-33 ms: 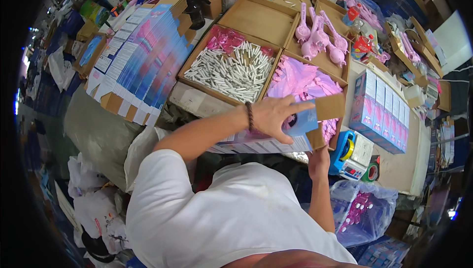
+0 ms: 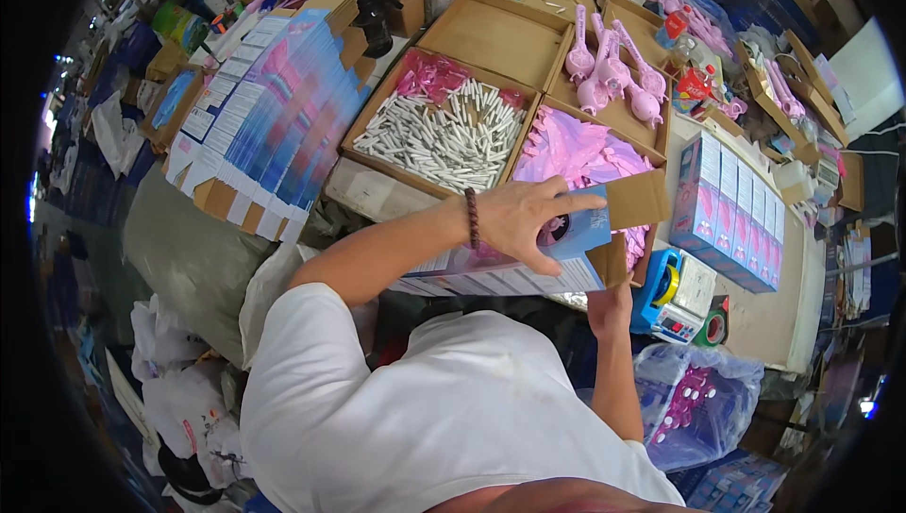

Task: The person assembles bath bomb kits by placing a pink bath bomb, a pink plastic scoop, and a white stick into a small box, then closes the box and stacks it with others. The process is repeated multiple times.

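Note:
A blue-and-pink carton (image 2: 587, 235) lies on its side in front of me, its brown end flaps spread toward the right. My left hand (image 2: 517, 221) grips it from above, thumb and fingers spread across its printed face beside a dark round opening. At the flapped end is my right hand (image 2: 610, 310), touching the lower flap; its fingertips are hidden behind the cardboard. Just beyond the carton, pink pieces in clear bags (image 2: 580, 156) fill a shallow cardboard tray. Left of them, a tray holds many small white tubes (image 2: 444, 140) and pink packets (image 2: 432, 77).
Flattened printed cartons (image 2: 274, 102) are stacked at the left. Several pink handheld devices (image 2: 613, 74) lie in a farther tray. Filled cartons (image 2: 725, 211) stand in a row at the right, near a blue-and-white scale (image 2: 678, 296) and green tape (image 2: 714, 324). A lined bin (image 2: 694, 404) sits below.
The carton's flapped end has shifted slightly right, its upper flap tipping up a little. My left hand has moved marginally with it.

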The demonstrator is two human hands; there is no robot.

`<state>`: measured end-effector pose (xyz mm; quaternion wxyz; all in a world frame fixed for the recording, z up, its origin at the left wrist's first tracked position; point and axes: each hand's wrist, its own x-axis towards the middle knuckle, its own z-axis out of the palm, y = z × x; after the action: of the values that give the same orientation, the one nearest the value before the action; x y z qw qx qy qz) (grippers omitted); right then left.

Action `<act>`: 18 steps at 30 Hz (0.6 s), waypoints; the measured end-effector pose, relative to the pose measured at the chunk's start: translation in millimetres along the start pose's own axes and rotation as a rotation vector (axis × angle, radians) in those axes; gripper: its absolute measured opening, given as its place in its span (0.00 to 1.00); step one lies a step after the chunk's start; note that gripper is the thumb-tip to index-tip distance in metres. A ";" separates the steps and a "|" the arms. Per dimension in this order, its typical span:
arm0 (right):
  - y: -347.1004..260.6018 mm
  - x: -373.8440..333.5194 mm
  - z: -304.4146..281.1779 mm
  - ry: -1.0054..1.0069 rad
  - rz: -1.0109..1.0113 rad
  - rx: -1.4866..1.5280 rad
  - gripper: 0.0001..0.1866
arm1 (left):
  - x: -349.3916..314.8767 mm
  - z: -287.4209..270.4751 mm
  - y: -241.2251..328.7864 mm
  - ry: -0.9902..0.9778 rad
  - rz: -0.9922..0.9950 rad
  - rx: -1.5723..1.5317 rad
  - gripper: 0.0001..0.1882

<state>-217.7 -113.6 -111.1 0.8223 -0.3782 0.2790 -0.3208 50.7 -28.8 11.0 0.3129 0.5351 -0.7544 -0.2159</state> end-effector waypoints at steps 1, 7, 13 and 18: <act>-2.8 4.3 20.3 -0.057 0.057 0.135 0.36 | -4.7 -8.6 4.4 -0.018 0.027 -0.042 0.49; 1.0 26.5 93.8 -0.182 0.161 0.100 0.35 | -41.7 -33.0 -10.3 -0.047 0.074 -0.165 0.37; -0.6 38.3 124.3 -0.542 -0.252 -0.556 0.25 | -104.9 -24.0 -58.4 0.264 -0.446 -0.806 0.40; 13.9 36.5 164.1 -0.389 -0.143 -0.619 0.11 | -129.8 -17.1 -70.8 0.316 -0.441 -0.869 0.39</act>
<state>-74.8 -60.8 -38.5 0.6822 -0.6813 0.1743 -0.2002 140.4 70.1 -54.9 0.5635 0.5284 -0.4076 -0.4870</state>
